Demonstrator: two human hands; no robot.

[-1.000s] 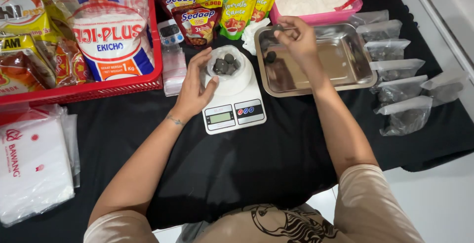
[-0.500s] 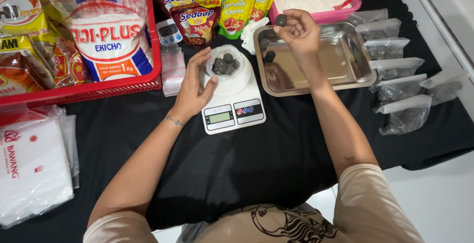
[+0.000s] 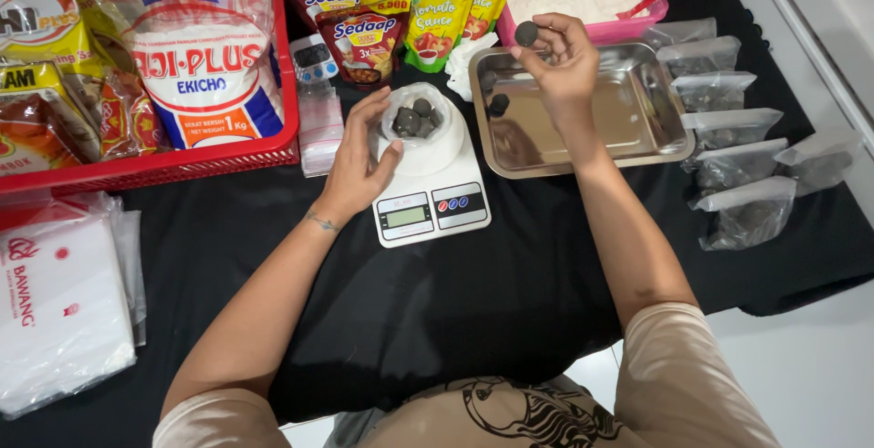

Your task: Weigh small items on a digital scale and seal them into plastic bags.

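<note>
A black cloth (image 3: 437, 320) covers the work surface, with pale floor showing at its right edge. The right hand (image 3: 564, 61) pinches one dark round lump (image 3: 526, 34) between fingertips, raised above a steel tray (image 3: 637, 111); the lump is ball-shaped, with no long axis to tell. Two more dark lumps (image 3: 497, 102) lie in the tray, just left of that hand. The left hand (image 3: 360, 152), fingers spread, cups a clear bag (image 3: 414, 120) of lumps standing on a white kitchen scale (image 3: 432, 207). Seven filled clear bags (image 3: 728, 129) lie to the right of the tray.
</note>
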